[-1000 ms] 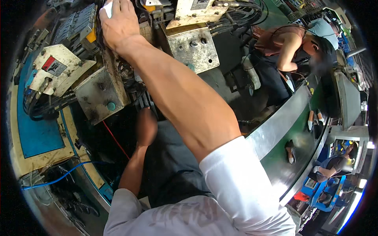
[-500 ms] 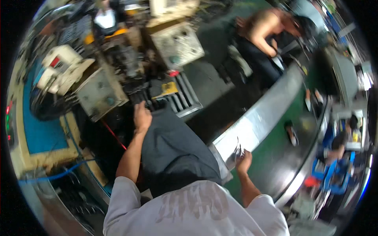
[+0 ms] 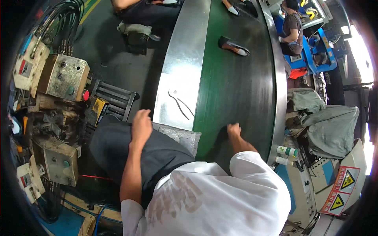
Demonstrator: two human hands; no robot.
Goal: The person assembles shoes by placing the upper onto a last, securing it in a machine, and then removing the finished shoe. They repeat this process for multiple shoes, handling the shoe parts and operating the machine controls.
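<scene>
My left hand (image 3: 141, 126) hangs over my thigh in dark trousers, beside the near end of the metal ledge. Its fingers are loosely bent and apart, with nothing seen in them. Over the green conveyor belt (image 3: 240, 94) is my right hand (image 3: 234, 130), its fingers curled in and no object showing. A pair of metal pincers (image 3: 181, 105) lies on the shiny ledge (image 3: 185, 43), ahead of and between both hands. Farther up the belt lies a black shoe (image 3: 226, 42) with a pale part inside. More dark and white footwear (image 3: 233, 10) rests at the belt's far end.
Worn machine control boxes (image 3: 65, 76) stand at left, beside a black slatted rack (image 3: 114, 96). A patterned cushion (image 3: 183, 137) lies at the ledge's near end. Beyond the belt's right rail are a cloth-covered machine (image 3: 330, 126) and a seated co-worker (image 3: 291, 33).
The view has swung right toward the belt. My left hand has come away from the machine. The pincers, formerly in my right hand, now lie on the ledge; that hand is over the belt.
</scene>
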